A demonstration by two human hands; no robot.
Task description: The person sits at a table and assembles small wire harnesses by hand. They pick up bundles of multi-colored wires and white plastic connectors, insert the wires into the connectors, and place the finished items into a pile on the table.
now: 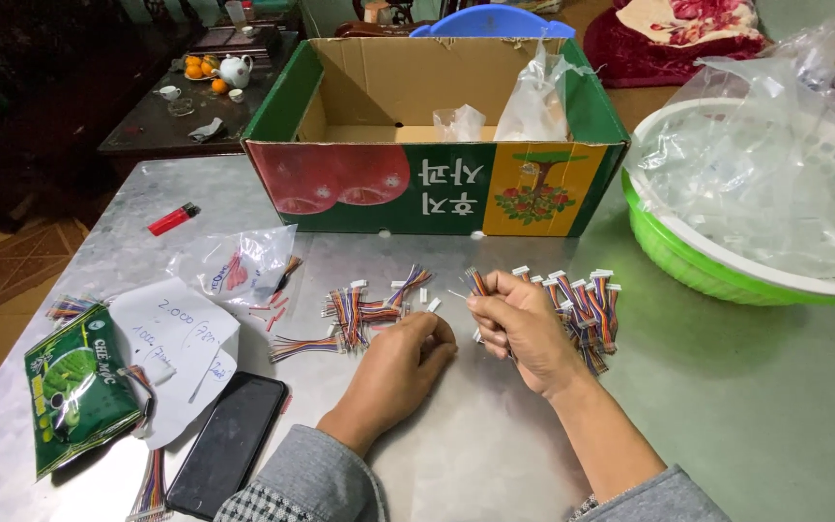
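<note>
A dull, brushed sheet-metal tabletop carries the work. The right hand is curled closed, thumb and forefinger pinching a short multicoloured ribbon cable whose striped end sticks up just above the knuckles. Just beside that hand, on its far right side and touching it, lies a fanned heap of the same thin striped cables with small white plastic connectors. The left hand rests palm down on the metal with its fingers bent loosely inward; whether anything sits under the fingertips cannot be told. Just beyond it, towards the box, lies a second loose pile of striped cables, and a few small white plastic connector pieces lie between the two hands.

Left of that pile sits a crumpled clear plastic bag with small red bits beside it, then a white sheet of paper with handwriting, a glossy green foil packet with a rounded light-green picture on its front, and a black smartphone lying face up (its screen is dark). A red lighter lies well apart, near the table's far left edge.

At the far side stands an open corrugated cardboard box, its front printed green with red apples on the left and a yellow panel showing a tree on the right; thin clear bags stand inside. On the right is a green and white perforated plastic basket filled with crinkled clear plastic.
</note>
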